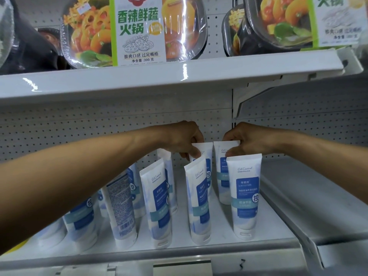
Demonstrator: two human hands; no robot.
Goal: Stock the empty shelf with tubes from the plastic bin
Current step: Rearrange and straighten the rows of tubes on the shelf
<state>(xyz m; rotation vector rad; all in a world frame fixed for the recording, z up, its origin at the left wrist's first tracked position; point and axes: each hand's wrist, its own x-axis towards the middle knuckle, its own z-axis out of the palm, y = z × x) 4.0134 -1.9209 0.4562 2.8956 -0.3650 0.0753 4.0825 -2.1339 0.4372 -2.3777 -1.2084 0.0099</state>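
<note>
White tubes (157,206) with blue labels stand cap-down, crimped ends up, in rows on the lower shelf (268,228). The shelf is white metal with a perforated back panel (79,126). The rows run front to back, and those at the left are partly hidden behind the left forearm.

Left hand (183,139): it is reached in to the rear of the shelf with the fingers curled downward. Thumb and fingertips pinch the upper part of a rear tube (206,151). This tube stands directly behind a middle front tube (199,206), which hides its base.

Right hand (251,141): it pinches the crimped top edge of a second rear tube (221,168), with the thumb on the front face and the fingers behind. This tube stands upright just beside the first rear tube, with a narrow gap between them. In front of it stands the right front tube (246,196), upright with its label facing out, at the right end of the front row.

Observation: one turned tube (121,212) in the front row shows its printed back and barcode, while its neighbours show their front labels.

The upper shelf (159,78) carries clear-lidded meal trays (139,32) with green-and-white sleeves printed in Chinese characters. A dark item at its far left cannot be identified.
</note>
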